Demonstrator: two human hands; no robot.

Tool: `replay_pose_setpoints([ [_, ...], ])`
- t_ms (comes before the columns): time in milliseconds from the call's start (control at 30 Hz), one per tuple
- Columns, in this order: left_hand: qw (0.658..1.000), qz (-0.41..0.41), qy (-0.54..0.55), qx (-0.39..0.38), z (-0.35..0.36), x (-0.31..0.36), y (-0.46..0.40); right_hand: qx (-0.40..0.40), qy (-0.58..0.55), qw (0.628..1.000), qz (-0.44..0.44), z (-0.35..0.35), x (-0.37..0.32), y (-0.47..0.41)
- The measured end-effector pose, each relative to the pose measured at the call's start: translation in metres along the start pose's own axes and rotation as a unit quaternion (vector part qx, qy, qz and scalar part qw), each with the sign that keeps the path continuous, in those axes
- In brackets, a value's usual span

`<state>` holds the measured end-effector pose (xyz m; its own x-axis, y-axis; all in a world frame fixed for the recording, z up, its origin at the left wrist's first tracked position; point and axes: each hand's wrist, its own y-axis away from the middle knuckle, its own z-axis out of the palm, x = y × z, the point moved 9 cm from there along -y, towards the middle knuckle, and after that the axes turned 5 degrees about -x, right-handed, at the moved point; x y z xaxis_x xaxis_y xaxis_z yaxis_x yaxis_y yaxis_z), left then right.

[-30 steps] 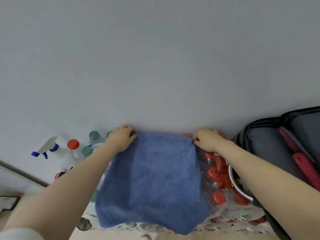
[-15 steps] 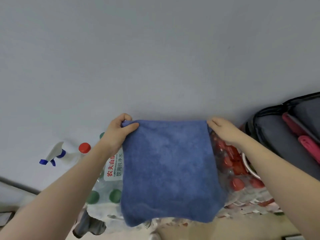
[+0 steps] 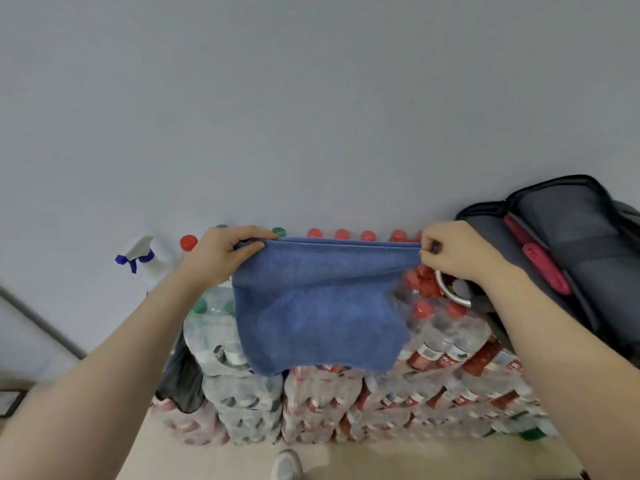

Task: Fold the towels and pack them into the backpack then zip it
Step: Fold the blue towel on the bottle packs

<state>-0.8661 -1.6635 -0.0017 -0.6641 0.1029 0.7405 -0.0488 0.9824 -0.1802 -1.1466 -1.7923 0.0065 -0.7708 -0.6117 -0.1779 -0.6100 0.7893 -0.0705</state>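
Towel: blue towel (image 3: 320,306) hangs doubled at centre frame, top edge stretched level between both hands.
Left hand (image 3: 221,254): grip pinches the top corner at 9 o'clock.
Right hand (image 3: 457,251): grip pinches the corner at 3 o'clock.
Backpack (image 3: 568,258): open, grey, at 3 o'clock, pink inside.
Bottle packs (image 3: 433,348): red-capped, labels unreadable.

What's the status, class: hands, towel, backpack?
Left hand and right hand pinch the blue towel taut in the air. Backpack open at right. Nothing between them.
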Motion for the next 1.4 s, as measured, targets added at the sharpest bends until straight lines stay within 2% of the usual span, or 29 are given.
replay_pose_setpoints([
  [133,0.999,0.025,-0.022,0.033,0.002,0.039,0.049,0.101,-0.012,0.995,0.021,-0.017,0.001,0.058],
  [233,0.997,0.039,0.008,0.071,0.002,0.062,0.088,0.174,-0.12,0.977,0.035,-0.035,-0.003,0.103],
  [300,0.998,0.029,0.018,0.06,0.004,0.071,0.107,0.175,-0.219,0.958,0.068,-0.039,0.004,0.126],
  [433,0.998,-0.028,-0.034,0.041,0.006,0.072,0.127,0.122,-0.308,0.941,0.067,-0.03,0.004,0.141],
  [500,0.995,-0.062,-0.051,0.053,0.004,0.06,0.133,0.094,-0.273,0.956,0.045,-0.025,-0.005,0.137],
  [600,0.99,-0.104,-0.078,0.06,0.007,0.037,0.136,0.039,-0.152,0.987,0.019,-0.008,-0.018,0.12],
  [700,0.986,-0.123,-0.084,0.068,0.004,0.015,0.125,0.025,-0.093,0.995,0.023,0.007,-0.022,0.092],
  [867,0.987,-0.145,-0.07,-0.017,0.004,-0.029,0.078,0.022,-0.118,0.991,0.056,0.025,-0.018,0.035],
  [1000,0.987,-0.151,-0.046,0.031,-0.014,-0.058,0.019,-0.016,-0.079,0.995,0.053,0.042,-0.013,-0.028],
  [1100,0.982,-0.175,-0.036,0.063,-0.029,-0.084,-0.024,-0.032,-0.061,0.993,0.097,0.05,0.003,-0.075],
  [1267,0.971,-0.205,-0.123,0.01,-0.023,-0.121,-0.085,-0.103,-0.042,0.981,0.158,0.083,0.024,-0.125],
  [1400,0.962,-0.224,-0.157,0.003,-0.013,-0.147,-0.111,-0.104,-0.023,0.975,0.197,0.103,0.035,-0.144],
])
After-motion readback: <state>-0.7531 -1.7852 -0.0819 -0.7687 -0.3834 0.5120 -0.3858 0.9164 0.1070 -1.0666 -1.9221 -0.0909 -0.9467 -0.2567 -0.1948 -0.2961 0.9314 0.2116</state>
